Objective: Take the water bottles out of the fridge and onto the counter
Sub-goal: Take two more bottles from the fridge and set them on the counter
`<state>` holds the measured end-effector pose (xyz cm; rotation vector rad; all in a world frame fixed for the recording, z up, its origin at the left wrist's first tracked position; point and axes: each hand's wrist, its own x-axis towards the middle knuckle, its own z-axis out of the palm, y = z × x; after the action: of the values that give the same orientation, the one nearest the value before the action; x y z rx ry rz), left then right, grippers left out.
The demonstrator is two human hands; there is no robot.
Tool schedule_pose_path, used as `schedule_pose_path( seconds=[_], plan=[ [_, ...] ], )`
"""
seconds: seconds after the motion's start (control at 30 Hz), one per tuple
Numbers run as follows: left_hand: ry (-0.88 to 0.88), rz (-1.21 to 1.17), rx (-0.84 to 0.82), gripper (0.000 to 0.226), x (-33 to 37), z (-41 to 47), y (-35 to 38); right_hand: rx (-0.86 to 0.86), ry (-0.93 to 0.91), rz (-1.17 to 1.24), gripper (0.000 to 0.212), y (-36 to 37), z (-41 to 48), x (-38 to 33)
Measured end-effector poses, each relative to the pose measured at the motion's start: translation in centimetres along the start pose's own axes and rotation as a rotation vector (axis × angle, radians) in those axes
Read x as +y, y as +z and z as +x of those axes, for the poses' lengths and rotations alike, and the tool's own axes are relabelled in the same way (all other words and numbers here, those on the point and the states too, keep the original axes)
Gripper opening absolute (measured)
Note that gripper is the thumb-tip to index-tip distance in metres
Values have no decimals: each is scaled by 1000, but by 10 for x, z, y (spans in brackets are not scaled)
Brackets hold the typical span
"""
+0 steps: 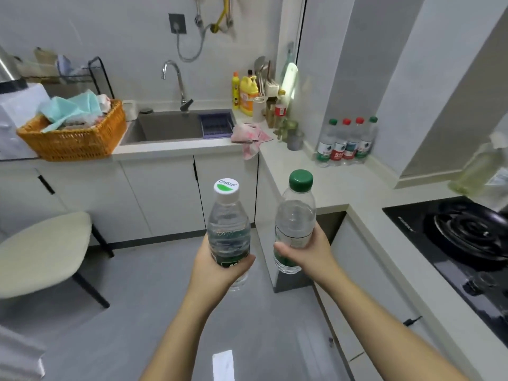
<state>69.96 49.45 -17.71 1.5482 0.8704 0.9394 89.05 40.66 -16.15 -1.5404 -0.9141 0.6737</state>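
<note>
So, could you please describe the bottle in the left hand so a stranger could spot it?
In front of the sink, over the grey floor, two hands hold bottles. The left hand grips the water bottle; its white cap sets it apart from the green-capped bottle in the right hand.

Four bottles (347,141) on counter (324,182), right of sink (170,127)

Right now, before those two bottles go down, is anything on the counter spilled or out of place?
No spill shows. The pink cloth droops over the counter edge beside the sink, and the orange basket sits at the very edge at left. The four bottles by the wall stand upright.
</note>
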Motion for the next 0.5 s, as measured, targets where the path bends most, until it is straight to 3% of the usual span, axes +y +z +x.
schedule_pose_path(
  seconds=[0.37,0.5],
  plan=[
    [9,-9,-138,52,-11,95,53,141,32,28,73,-31,76,26],
    [12,-1,-157,54,-13,120,79,171,54,25,64,-50,103,39]
  ],
)
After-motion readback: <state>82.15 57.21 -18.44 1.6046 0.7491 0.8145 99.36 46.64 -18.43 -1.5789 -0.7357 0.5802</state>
